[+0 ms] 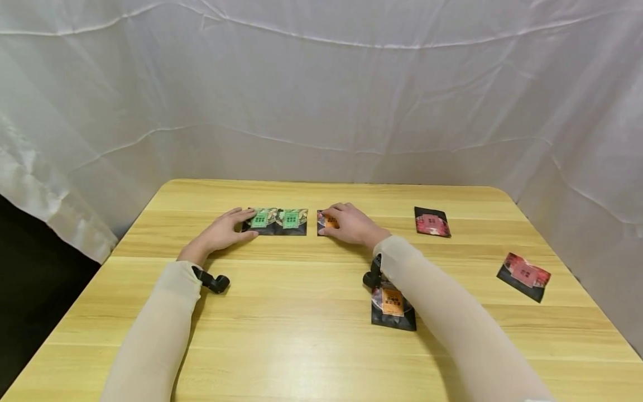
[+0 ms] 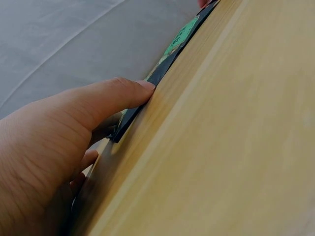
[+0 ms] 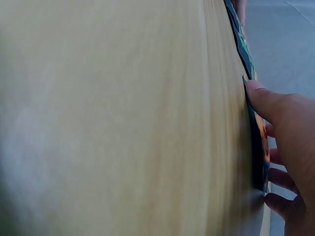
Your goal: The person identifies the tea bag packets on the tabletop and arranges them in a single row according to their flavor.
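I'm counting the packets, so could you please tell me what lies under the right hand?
Under the right hand lies a black flat foil packet with an orange label, on the light wooden table. Only its left edge shows; the hand covers the remainder, so its print cannot be read.

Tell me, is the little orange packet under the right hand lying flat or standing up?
Flat: the orange-labelled black packet lies on the wooden table under the right hand.
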`<state>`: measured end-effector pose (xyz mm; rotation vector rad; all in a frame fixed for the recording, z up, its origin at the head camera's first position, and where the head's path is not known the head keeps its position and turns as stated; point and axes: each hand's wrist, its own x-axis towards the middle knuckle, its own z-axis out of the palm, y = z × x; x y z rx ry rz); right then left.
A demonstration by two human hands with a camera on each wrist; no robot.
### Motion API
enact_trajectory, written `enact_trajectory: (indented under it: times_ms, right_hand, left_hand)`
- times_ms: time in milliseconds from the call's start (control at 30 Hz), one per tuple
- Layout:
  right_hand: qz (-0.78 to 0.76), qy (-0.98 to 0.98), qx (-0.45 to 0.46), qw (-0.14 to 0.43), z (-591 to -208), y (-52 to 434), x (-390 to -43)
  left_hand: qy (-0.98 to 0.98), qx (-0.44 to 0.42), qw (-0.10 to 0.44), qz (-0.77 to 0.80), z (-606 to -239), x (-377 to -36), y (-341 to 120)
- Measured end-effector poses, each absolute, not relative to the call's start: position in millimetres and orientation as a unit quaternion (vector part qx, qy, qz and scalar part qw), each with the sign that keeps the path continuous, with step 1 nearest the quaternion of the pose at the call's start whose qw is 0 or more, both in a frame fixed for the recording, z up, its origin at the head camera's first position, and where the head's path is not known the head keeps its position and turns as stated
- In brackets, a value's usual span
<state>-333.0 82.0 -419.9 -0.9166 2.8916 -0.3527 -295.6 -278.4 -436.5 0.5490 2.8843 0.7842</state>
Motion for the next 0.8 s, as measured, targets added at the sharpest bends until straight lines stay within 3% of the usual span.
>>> enact_trajectory:
  times_ms: [800]
  right_hand:
    - [-0.099,0.951,-0.292,0.028,-408.3,80.6,-326.4]
  left_hand:
    - [0.949,0.185,0.044,0.250,-436.7,-294.1,-277.9]
